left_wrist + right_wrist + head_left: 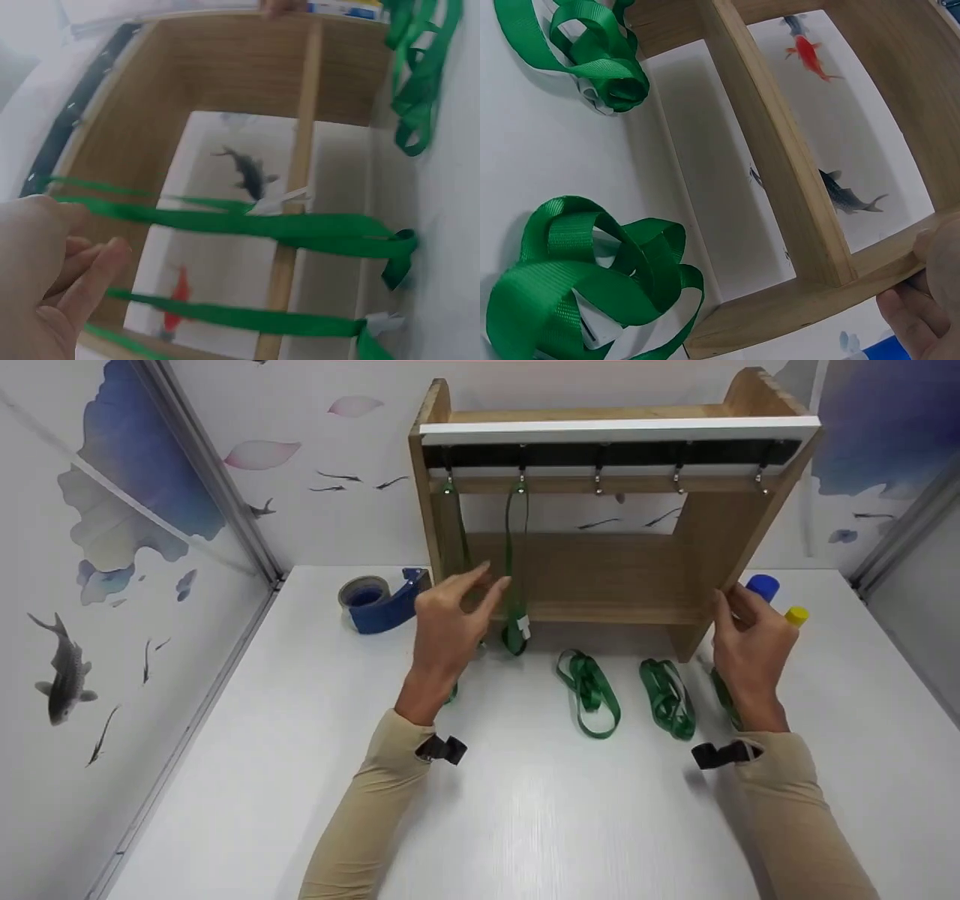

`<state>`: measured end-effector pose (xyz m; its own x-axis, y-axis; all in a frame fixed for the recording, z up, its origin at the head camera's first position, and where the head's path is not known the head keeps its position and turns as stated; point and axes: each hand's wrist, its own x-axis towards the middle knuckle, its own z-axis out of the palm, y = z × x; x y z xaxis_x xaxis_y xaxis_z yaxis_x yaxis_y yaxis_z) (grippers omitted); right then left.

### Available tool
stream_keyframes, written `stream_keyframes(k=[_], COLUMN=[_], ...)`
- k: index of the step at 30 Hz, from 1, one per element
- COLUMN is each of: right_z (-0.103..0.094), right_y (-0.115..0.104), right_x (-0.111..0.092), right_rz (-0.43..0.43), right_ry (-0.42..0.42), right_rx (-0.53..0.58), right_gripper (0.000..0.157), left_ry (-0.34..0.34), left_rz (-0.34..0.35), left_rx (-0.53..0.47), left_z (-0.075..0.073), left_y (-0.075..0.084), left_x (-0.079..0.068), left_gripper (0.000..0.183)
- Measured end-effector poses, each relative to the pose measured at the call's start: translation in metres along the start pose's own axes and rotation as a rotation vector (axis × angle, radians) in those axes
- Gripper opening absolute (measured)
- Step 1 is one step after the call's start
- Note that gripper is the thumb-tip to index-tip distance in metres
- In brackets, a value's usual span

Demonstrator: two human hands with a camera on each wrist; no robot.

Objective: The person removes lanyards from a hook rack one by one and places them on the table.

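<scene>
A wooden rack [600,613] with a row of metal hooks stands on the table. Two green ribbon lanyards hang from its two leftmost hooks: one lanyard [462,529] at the far left, the other [509,547] beside it. My left hand [444,622] is raised in front of them, thumb and index finger apart, with nothing visibly held. In the left wrist view both hanging ribbons [322,225] run past its fingers. My right hand [754,649] grips the edge of the rack's right side panel [885,274], thumb inside and fingers outside.
Bundled green lanyards lie before the rack: one bundle [590,684] in the middle, another [667,701] to its right, and a third [724,694] partly behind my right hand. A blue tape dispenser [384,613] sits left of the rack. Blue [763,586] and yellow [796,616] cylindrical ends show at right.
</scene>
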<state>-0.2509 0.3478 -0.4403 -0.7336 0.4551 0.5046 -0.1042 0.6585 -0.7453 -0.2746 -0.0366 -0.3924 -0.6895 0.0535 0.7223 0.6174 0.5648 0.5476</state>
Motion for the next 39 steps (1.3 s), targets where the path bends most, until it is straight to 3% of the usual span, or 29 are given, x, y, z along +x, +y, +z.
stream_keyframes(k=[3,7,20,28,33,39], right_z=[0.000,-0.001,0.002,0.003,0.002,0.003], right_y=[0.000,-0.001,-0.002,-0.001,0.000,-0.001], right_x=[-0.001,-0.002,-0.001,-0.003,-0.004,-0.003], right_rz=[0.001,0.005,0.037,0.007,-0.018,0.005], right_ry=[0.003,-0.001,0.008,0.031,0.035,0.020], right_rx=[0.007,0.016,0.002,0.008,0.011,0.002], right_gripper=[0.043,0.044,0.043,0.041,0.041,0.042], left_ry=[-0.040,-0.051,-0.060,-0.077,0.004,0.109], left_rz=[0.010,0.061,0.056,0.079,0.136,0.266], left_rx=[0.089,0.175,0.185,0.137,0.083,0.029], left_z=[0.014,0.028,0.048,0.041,0.030,0.016], left_y=[0.007,0.012,0.008,0.004,0.005,0.013], left_x=[-0.002,-0.004,-0.006,-0.001,0.006,0.010], left_gripper=[0.049,0.048,0.029,0.016,0.017,0.020])
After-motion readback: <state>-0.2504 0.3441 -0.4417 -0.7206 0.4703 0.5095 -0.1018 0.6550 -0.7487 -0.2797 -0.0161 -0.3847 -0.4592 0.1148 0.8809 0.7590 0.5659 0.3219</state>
